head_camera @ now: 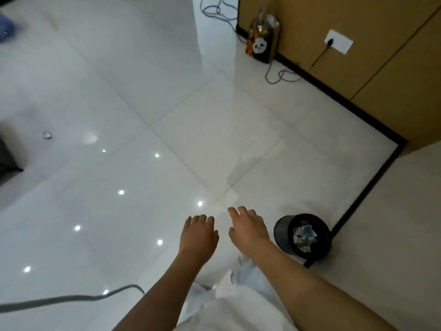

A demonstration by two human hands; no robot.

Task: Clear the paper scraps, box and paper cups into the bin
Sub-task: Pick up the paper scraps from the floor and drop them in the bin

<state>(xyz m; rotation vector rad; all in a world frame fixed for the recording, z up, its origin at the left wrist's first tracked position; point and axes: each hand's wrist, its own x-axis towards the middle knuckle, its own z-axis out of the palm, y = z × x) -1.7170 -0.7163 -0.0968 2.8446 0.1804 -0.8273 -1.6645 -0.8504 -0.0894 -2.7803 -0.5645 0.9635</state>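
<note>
A black mesh bin [281, 231] stands on the floor at the lower right, and crumpled paper scraps [304, 237] lie inside it. My right hand [248, 226] hovers just left of the bin, fingers relaxed and holding nothing. My left hand [198, 232] hangs beside it, also empty with fingers loosely bent. One small crumpled scrap [47, 135] lies far off on the floor at the left. No box or paper cup shows in the view.
Glossy white floor tiles [167, 139] spread ahead. A gift bag with a panda [261, 39] leans at the brown wall [358, 32], with cables [276, 76] and a socket [338, 41] nearby. A grey cable [71, 298] crosses the floor at the lower left. A dark object [7, 158] sits at the left edge.
</note>
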